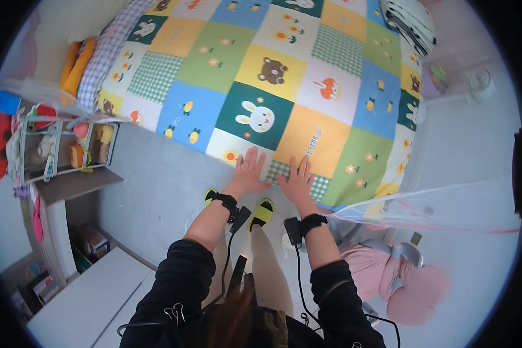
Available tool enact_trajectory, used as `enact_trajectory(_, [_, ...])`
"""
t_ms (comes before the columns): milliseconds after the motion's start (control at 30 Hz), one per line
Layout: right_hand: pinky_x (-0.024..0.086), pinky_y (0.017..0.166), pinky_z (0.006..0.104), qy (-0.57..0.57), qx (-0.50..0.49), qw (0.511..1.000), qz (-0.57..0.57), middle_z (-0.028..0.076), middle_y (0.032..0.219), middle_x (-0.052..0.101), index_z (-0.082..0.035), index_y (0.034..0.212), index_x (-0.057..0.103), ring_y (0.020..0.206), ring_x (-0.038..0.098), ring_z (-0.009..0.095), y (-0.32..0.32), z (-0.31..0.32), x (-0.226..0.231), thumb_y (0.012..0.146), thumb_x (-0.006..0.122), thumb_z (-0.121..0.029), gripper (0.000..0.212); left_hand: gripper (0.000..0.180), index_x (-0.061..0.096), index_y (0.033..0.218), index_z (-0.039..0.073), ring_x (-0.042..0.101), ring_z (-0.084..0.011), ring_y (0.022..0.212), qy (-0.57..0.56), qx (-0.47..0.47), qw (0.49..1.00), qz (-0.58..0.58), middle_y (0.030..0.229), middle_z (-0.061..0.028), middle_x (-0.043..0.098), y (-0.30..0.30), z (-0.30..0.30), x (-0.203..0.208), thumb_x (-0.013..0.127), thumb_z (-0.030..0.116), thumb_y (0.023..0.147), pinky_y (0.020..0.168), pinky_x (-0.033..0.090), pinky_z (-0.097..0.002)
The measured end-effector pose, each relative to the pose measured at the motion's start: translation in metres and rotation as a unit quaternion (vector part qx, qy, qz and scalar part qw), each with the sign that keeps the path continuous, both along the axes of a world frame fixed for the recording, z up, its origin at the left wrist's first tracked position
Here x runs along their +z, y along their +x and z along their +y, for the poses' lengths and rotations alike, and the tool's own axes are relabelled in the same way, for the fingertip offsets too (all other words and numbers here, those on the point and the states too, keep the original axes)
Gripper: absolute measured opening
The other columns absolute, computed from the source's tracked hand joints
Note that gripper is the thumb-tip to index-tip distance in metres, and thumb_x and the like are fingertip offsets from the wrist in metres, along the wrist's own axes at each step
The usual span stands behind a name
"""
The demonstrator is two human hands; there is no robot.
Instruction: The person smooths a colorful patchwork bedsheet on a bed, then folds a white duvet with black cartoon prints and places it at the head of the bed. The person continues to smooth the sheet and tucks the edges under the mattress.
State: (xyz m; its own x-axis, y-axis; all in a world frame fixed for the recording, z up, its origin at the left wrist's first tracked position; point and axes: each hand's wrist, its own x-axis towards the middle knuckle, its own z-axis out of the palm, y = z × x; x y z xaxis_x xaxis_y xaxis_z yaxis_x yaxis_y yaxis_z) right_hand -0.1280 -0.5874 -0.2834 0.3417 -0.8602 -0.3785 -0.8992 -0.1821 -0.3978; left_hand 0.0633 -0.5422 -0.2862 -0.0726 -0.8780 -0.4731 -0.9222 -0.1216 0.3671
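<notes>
A colourful patchwork bed cover (325, 90) with bunny, bear and flower squares is spread over the bed in front of me. My left hand (249, 174) lies flat at its near edge, fingers spread, beside a sunflower square. A little to the right, my right hand (296, 178) rests with fingers apart where the orange square meets a green checked one. Neither hand grips anything. Black straps with small dark boxes and cables sit on both wrists.
At the left, a small rack (64, 148) of plush toys stands on a shelf unit. A white cabinet top (98, 296) is at lower left. A pink cushioned chair (414, 290) stands at lower right, near sheer white netting (435, 203). Folded bedding (410, 23) lies at the far right.
</notes>
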Motion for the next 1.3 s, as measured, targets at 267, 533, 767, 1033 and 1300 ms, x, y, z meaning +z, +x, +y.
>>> enact_trajectory(267, [0.006,0.105,0.0614,0.131,0.064,0.977,0.154,0.024,0.150,-0.010,-0.016,0.147,0.006,0.139,-0.010,0.037,0.011,-0.012,0.003,0.076,0.056,-0.058,0.096,0.098,0.016,0.146,0.013,0.001,-0.0300,0.141,0.027,0.047,0.998,0.034,0.152,-0.0156,0.002,0.014,0.040,0.019,0.064,0.054,0.070,0.110,0.010,-0.0521])
enact_trajectory(533, [0.013,0.105,0.0614,0.109,0.057,0.965,0.231,0.023,0.150,-0.008,-0.017,0.147,0.009,0.140,-0.005,0.036,0.027,-0.006,0.002,0.077,0.059,-0.054,0.093,0.071,0.033,0.138,0.002,0.039,-0.0351,0.126,0.165,0.256,0.913,0.271,0.139,-0.0221,0.036,0.088,0.143,-0.008,0.048,0.049,0.087,0.104,0.032,-0.0377])
enact_trajectory(767, [0.028,0.105,0.0478,-0.002,0.050,0.944,0.326,0.024,0.145,0.022,0.002,0.136,0.030,0.136,0.017,0.036,0.043,0.027,-0.013,0.080,0.058,-0.037,0.073,0.066,0.041,0.131,0.000,0.051,-0.0364,0.114,0.157,0.427,0.869,0.194,0.123,-0.0228,0.053,0.192,0.309,0.011,0.051,0.047,0.086,0.095,0.042,-0.0409])
enact_trajectory(1033, [0.036,0.102,0.0428,0.110,0.195,0.955,0.195,0.029,0.133,0.036,0.008,0.125,0.041,0.122,0.040,0.041,0.158,0.109,0.021,0.080,0.059,-0.035,0.065,0.057,0.045,0.126,0.001,0.057,-0.0338,0.106,0.011,0.624,0.763,0.167,0.114,-0.0203,0.059,0.286,0.459,0.078,0.053,0.042,0.087,0.089,0.045,-0.0406])
enact_trajectory(1300, [0.038,0.101,0.0411,0.095,0.397,0.910,0.067,0.023,0.137,0.036,-0.002,0.130,0.040,0.123,0.039,0.040,0.382,0.186,0.088,0.082,0.059,-0.037,0.063,0.047,0.054,0.118,0.007,0.061,-0.0322,0.098,-0.032,0.724,0.645,0.243,0.101,-0.0167,0.065,0.335,0.561,0.148,0.053,0.042,0.087,0.085,0.048,-0.0388])
